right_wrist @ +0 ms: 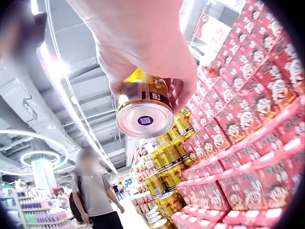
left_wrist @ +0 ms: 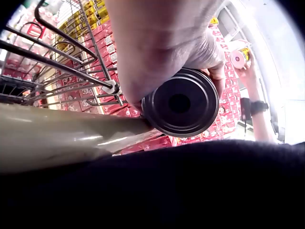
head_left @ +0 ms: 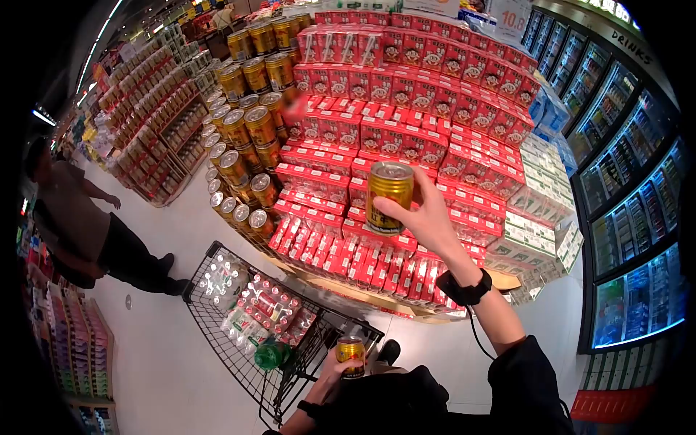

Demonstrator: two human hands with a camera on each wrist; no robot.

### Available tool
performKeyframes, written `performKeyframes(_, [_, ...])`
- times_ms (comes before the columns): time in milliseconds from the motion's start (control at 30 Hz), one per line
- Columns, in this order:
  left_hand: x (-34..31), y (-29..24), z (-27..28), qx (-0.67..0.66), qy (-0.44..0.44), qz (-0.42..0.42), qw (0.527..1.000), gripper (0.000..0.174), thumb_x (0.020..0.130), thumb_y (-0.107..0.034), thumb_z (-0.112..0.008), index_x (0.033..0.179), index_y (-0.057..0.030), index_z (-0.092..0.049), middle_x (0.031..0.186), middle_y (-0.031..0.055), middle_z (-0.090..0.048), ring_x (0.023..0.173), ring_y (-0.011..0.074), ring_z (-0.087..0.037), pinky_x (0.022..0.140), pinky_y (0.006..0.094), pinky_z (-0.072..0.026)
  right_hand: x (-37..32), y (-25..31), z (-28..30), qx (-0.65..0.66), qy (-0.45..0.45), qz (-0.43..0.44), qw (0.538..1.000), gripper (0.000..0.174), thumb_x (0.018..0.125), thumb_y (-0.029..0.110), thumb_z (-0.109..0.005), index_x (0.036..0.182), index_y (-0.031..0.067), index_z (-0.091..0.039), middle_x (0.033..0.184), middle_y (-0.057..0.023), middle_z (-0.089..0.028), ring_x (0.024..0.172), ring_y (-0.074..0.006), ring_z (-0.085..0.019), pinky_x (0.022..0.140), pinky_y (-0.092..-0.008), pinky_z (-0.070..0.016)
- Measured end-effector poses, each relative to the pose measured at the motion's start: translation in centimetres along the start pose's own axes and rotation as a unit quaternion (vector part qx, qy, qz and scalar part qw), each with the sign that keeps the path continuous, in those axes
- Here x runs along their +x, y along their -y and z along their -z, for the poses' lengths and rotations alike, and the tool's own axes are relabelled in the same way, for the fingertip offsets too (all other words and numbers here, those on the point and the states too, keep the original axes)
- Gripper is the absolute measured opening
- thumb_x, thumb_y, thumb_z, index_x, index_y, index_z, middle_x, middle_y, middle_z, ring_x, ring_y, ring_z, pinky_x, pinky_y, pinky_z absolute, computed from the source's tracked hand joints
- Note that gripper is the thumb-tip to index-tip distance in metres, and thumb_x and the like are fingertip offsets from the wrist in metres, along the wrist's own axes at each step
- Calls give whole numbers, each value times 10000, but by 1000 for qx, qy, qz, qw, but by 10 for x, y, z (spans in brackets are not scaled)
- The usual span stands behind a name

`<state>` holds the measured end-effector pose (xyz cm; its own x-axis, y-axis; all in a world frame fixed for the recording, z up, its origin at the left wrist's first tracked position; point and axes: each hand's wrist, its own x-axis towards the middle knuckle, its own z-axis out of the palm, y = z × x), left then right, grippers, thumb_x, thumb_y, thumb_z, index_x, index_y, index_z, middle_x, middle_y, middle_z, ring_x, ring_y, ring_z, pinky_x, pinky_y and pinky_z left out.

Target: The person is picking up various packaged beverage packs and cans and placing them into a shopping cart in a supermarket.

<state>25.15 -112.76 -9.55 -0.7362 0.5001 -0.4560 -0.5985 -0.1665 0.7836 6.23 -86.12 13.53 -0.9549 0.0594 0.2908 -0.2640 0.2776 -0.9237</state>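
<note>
My right hand [head_left: 428,217] holds a gold can [head_left: 390,197] upright in front of the stacked red cartons [head_left: 406,138]. In the right wrist view the fingers curl round this can [right_wrist: 145,102], its pale base with a round code facing the camera. Low down near my body, my left hand [head_left: 335,370] grips a second gold can [head_left: 351,355] beside the cart handle. The left wrist view shows that can's dark base [left_wrist: 181,102], with the left hand [left_wrist: 167,47] wrapped round it.
A black wire cart [head_left: 217,319] holds packs of bottles and a green item [head_left: 271,354]. Stacked gold cans [head_left: 235,127] stand left of the cartons. A person [head_left: 94,217] is at the left, and drinks fridges [head_left: 638,196] line the right side.
</note>
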Motion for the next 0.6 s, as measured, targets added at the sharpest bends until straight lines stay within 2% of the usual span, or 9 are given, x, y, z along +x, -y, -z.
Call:
performKeyframes(67, [3,10,11,-11,-1,13,1000,387,720,-82,-729,1078,20,-620,942,100,-684,842,210,-682,775,348,-560,62,11,-25,-79,-7,53,995,767,777,494,-788,1261,-42,-530,1120,-163,-636,1006,-234,-639,896,-371,-510])
performKeyframes(100, [4,14,16,-30,7,26,999,391,723,-84,-732,1082,23,-623,948,100,-685,843,207,-681,782,346,-559,90,16,-39,-54,0,61,997,782,772,519,-782,1253,-48,-538,1123,-166,-635,1002,-234,-639,878,-370,-516])
performKeyframes(233, [4,14,23,-58,21,53,997,371,736,-142,-794,1048,13,-666,969,74,-707,868,153,-670,820,299,-530,209,33,-85,-118,2,102,988,848,762,589,-739,1250,-76,-543,1091,-171,-645,972,-238,-648,857,-369,-524])
performKeyframes(300, [7,18,25,-65,36,58,996,368,734,-143,-800,1041,14,-672,964,76,-709,864,152,-669,823,300,-530,280,24,-104,-220,-59,159,961,893,744,613,-736,1253,-94,-538,1109,-196,-639,1005,-286,-635,900,-413,-505])
performKeyframes(333, [10,28,28,-56,36,43,997,380,724,-144,-814,1037,18,-672,959,76,-710,859,156,-669,827,303,-528,290,46,-111,-214,-44,184,958,877,742,601,-743,1220,-108,-547,1107,-217,-642,1033,-309,-624,909,-424,-495])
performKeyframes(367, [8,21,27,-50,52,45,996,436,713,-147,-835,1076,14,-657,985,73,-703,883,155,-662,835,304,-524,326,33,-121,-281,-142,301,900,852,753,590,-754,1230,-88,-557,1070,-182,-677,946,-258,-679,842,-375,-540])
performKeyframes(433, [9,24,30,-8,49,42,998,514,709,-143,-849,1144,4,-620,1019,66,-691,914,149,-649,854,304,-516,370,38,-132,-292,-136,281,904,833,747,586,-761,1190,-95,-572,1035,-195,-691,941,-293,-684,852,-389,-538])
performKeyframes(533, [12,33,34,-9,44,29,999,489,717,-104,-822,1143,20,-617,992,86,-703,887,158,-672,849,298,-527,405,36,-147,-299,-189,312,882,820,742,583,-767,1159,-98,-580,1015,-215,-697,950,-323,-685,857,-408,-537])
performKeyframes(600, [12,33,39,-35,55,32,997,495,715,-102,-820,1147,22,-612,988,87,-704,884,159,-675,848,300,-529,416,33,-152,-292,-180,311,886,833,742,583,-766,1168,-106,-573,1034,-230,-692,959,-333,-685,861,-412,-538])
